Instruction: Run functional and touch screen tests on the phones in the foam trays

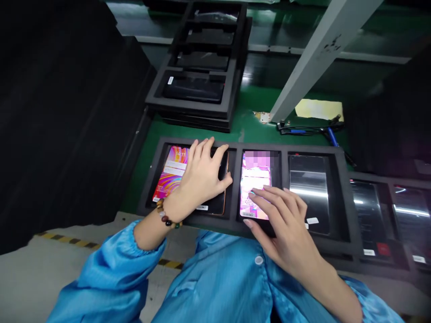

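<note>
A dark grey foam tray (155, 170) lies in front of me with phones in its compartments. My left hand (205, 172) is spread over a phone with a black screen and orange edge (215, 202), its fingertips near the phone's top. Just left of it, a phone with a lit, colourful lock screen (168, 179) is partly covered by my wrist. My right hand (286, 211) holds nothing; its fingers, slightly bent and apart, are over a phone with a bright pink-white screen (251, 179). Further right, a dark phone (308, 175) reflects light.
Stacked foam trays with phones (232, 85) stand at the back. A grey post (310, 58) rises beside yellow paper (319, 109), cables (303, 130) and a blue-handled item (332, 136). More trayed phones (370, 211) lie right. Tall black stacks (67, 134) flank the left.
</note>
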Demonstrator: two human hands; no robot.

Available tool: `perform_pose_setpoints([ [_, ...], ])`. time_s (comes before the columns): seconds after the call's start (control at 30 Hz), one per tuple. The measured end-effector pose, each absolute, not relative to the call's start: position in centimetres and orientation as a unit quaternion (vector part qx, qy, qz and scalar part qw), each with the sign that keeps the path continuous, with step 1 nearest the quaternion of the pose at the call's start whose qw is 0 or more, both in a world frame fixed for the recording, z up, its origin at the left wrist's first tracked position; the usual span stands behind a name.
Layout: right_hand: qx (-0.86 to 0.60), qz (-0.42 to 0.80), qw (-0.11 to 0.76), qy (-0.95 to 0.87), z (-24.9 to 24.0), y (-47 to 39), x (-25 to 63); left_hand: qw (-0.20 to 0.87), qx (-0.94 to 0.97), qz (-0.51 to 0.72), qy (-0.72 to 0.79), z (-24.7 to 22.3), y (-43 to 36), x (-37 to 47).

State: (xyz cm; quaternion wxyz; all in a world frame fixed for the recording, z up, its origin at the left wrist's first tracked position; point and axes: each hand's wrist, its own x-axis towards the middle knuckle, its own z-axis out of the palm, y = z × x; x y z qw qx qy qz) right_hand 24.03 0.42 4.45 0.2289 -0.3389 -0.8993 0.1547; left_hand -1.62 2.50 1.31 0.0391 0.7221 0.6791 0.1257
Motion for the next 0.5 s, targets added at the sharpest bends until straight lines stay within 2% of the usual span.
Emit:
perform_pose_setpoints([
  [0.5,-0.336,0.183,0.182,-0.906,3.4,0.7,25.8,0.049,0.718,0.157,0.676,0.7,2.4,-2.3],
])
